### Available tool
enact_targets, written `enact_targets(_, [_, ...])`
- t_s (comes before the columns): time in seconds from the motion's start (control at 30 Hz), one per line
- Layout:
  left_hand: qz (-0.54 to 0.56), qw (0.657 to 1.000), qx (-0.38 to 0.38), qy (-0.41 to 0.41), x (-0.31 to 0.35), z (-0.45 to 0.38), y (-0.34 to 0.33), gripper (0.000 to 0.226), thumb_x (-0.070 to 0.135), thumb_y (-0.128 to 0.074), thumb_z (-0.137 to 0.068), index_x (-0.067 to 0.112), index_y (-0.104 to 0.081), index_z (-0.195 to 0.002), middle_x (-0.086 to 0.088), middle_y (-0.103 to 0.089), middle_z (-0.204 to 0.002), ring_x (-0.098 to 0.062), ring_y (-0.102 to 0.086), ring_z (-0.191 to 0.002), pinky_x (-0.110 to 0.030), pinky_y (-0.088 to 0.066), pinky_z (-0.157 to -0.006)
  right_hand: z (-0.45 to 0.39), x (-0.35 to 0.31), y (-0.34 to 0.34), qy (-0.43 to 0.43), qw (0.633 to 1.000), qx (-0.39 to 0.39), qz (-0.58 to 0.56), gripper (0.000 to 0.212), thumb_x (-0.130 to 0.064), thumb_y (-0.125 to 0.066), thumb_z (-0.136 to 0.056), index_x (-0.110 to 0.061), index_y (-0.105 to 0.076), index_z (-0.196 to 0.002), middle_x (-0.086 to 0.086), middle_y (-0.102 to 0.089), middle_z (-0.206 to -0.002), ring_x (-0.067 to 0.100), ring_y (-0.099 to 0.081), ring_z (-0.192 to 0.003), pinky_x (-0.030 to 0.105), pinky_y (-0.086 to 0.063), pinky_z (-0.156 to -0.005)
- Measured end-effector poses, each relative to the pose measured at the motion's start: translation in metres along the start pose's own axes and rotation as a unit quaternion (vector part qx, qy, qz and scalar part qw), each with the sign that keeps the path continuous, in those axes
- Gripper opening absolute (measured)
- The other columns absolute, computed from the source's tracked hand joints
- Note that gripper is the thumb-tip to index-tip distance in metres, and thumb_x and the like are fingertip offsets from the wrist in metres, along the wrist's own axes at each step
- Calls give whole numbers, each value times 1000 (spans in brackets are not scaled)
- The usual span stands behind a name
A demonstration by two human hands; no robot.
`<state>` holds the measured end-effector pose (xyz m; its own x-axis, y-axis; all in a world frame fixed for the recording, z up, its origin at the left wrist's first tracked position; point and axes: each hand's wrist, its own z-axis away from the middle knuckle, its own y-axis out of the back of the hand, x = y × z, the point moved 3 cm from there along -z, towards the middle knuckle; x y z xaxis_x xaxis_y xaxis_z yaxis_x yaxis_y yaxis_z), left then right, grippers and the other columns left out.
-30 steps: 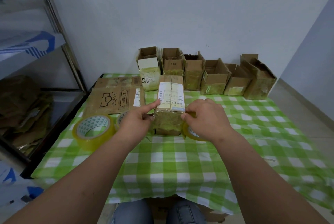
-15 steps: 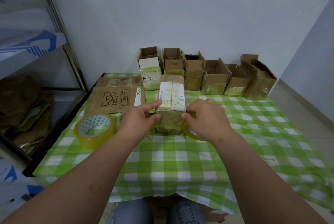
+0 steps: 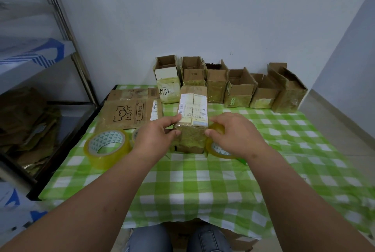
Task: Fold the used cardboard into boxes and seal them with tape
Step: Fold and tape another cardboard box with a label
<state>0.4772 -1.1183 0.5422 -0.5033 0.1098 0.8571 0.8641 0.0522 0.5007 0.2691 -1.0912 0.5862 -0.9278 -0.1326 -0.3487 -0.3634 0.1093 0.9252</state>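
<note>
near tablecloth (image 3: 203,186): free | left: tape roll (image 3: 107,147) | rear: box row (image 3: 241,89) (wall-side)

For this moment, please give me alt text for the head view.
A left hand and a right hand grip a small cardboard box on a green checked tablecloth, the right hand also holding a tape roll. Another tape roll lies left; six open boxes line the wall.

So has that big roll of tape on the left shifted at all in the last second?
No. The big tape roll sits in the same spot on the checked cloth, just below the flat printed cardboard.
</note>
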Motion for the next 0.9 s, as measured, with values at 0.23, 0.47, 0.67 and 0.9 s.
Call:
enact_targets(0.23, [25,1000,2,15,1,0,0,44,15,-72,-88,49,-66,-115,26,-68,-90,-11,-70,-93,-36,-56,-89,16,29,9,-99,981,-54,-157,67,-35,-77,-78,-30,-50,-138,-2,-54,-132,17,-55,-110,35,-49,-90])
enact_targets(0.47, [-78,997,19,-9,20,-2,-2,42,12,-51,-99,32,-58,-135,6,-62,-121,-12,-55,-101,-28,-46,-83,26,15,7,-119,950,-11,-288,55,-39,-87,-68,-30,-61,-116,-12,-63,-102,7,-62,-90,27,-54,-75])
enact_targets(0.67, [-183,981,-60,-33,43,-9,-6,67,54,-51,-95,19,-38,-151,-3,-32,-151,-24,-32,-139,-39,-29,-113,39,-8,-6,-96,915,-17,-391,46,-19,-77,-82,-28,-60,-124,-6,-68,-110,13,-66,-98,32,-55,-88])
enact_targets(0.9, [-216,970,-102,-41,36,-25,-7,74,45,-66,-90,20,-34,-152,-1,-24,-159,-22,-28,-144,-39,-25,-119,51,-16,-44,-108,821,-32,-560,51,-6,-66,-92,-23,-49,-137,-1,-71,-118,15,-67,-108,38,-54,-95])
